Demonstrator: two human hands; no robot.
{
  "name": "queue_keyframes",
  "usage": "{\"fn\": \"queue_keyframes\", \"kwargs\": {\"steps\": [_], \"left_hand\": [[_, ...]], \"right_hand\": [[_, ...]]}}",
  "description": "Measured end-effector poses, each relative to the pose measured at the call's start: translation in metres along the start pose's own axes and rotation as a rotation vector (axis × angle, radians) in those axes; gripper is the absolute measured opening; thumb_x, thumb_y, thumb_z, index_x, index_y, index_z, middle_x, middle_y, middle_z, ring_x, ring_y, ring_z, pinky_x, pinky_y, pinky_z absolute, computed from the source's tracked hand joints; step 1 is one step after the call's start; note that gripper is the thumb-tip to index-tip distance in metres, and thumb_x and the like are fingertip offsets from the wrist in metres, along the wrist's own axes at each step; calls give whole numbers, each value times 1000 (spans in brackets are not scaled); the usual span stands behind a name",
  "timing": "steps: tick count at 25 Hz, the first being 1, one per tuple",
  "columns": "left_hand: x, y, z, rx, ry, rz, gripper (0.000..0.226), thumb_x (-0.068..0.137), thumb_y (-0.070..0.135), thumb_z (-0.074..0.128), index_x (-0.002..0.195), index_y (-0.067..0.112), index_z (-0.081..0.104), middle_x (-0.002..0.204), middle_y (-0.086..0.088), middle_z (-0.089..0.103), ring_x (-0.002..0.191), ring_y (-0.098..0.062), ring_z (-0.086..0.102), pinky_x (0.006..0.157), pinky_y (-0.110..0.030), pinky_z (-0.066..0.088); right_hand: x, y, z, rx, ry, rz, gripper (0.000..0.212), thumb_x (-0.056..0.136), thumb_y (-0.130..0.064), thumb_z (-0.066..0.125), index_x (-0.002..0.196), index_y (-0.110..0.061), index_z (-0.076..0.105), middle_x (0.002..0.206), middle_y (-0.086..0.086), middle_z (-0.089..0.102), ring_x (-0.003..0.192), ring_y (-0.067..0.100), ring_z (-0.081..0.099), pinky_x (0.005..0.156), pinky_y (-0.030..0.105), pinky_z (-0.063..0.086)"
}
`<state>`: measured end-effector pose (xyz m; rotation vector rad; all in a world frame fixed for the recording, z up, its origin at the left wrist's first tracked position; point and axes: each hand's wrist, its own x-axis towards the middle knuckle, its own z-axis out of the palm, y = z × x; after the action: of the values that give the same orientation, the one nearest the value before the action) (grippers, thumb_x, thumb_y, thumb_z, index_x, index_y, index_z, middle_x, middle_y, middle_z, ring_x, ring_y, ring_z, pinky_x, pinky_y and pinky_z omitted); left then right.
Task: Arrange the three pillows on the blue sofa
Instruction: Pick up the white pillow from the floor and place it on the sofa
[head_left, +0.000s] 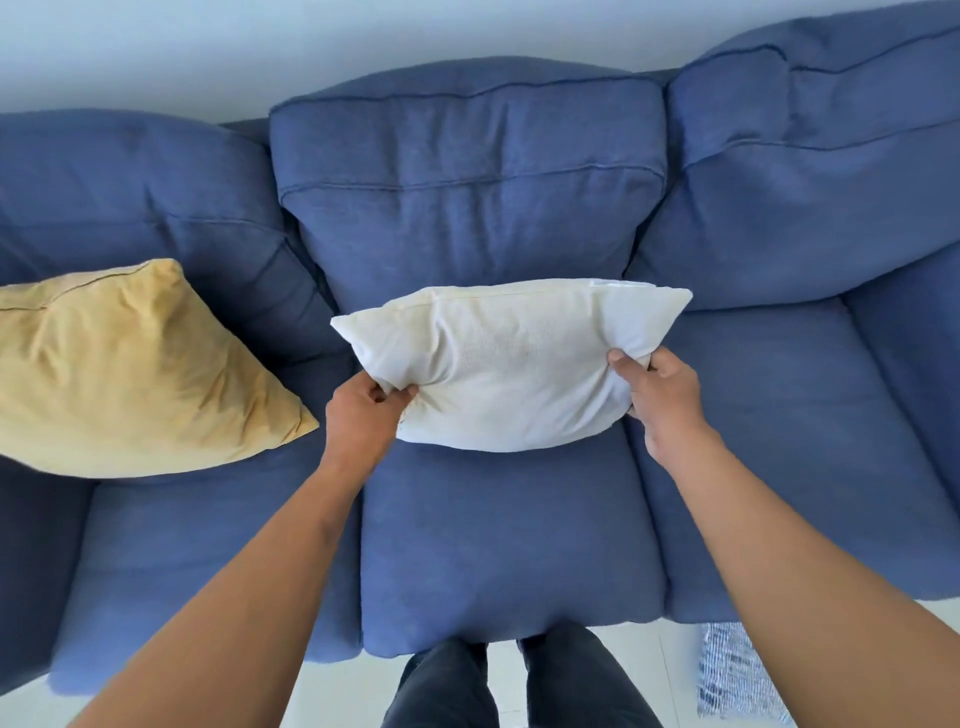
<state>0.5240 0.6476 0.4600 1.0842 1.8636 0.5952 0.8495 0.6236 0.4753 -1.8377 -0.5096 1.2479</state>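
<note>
A white pillow (511, 364) is held over the middle seat of the blue sofa (498, 530), close to the middle back cushion. My left hand (363, 410) grips its lower left corner. My right hand (662, 395) grips its lower right corner. A yellow pillow (135, 369) leans on the left seat against the left back cushion. No third pillow shows in this view.
The sofa's right seat (779, 441) is bare blue fabric. A blue-and-white woven rug (732, 675) lies on the pale floor at the lower right. My legs in dark trousers (519, 686) stand against the front of the middle seat. A pale wall runs behind the sofa.
</note>
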Motion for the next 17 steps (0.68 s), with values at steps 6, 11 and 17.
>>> {"fn": "queue_keyframes", "kwargs": {"steps": [6, 11, 17], "left_hand": [[44, 5, 17, 120, 107, 17, 19, 93, 31, 72, 96, 12, 69, 94, -9, 77, 90, -30, 71, 74, -40, 58], [81, -8, 30, 170, -47, -192, 35, 94, 25, 73, 127, 19, 65, 113, 2, 67, 77, -10, 63, 64, -22, 46], [138, 24, 17, -328, 78, -248, 32, 91, 28, 75, 117, 12, 62, 104, -2, 64, 91, -19, 57, 73, -31, 45]], "right_hand": [[65, -6, 23, -78, -47, -10, 24, 100, -20, 69, 107, 2, 67, 99, 17, 68, 90, 20, 61, 96, 50, 58], [103, 6, 36, -246, -120, 60, 38, 98, -15, 71, 135, -18, 65, 126, -2, 61, 110, 12, 61, 91, 20, 52], [131, -28, 54, -97, -31, -23, 31, 92, -23, 78, 120, -20, 65, 113, -3, 76, 90, 5, 68, 77, 21, 50]]}}
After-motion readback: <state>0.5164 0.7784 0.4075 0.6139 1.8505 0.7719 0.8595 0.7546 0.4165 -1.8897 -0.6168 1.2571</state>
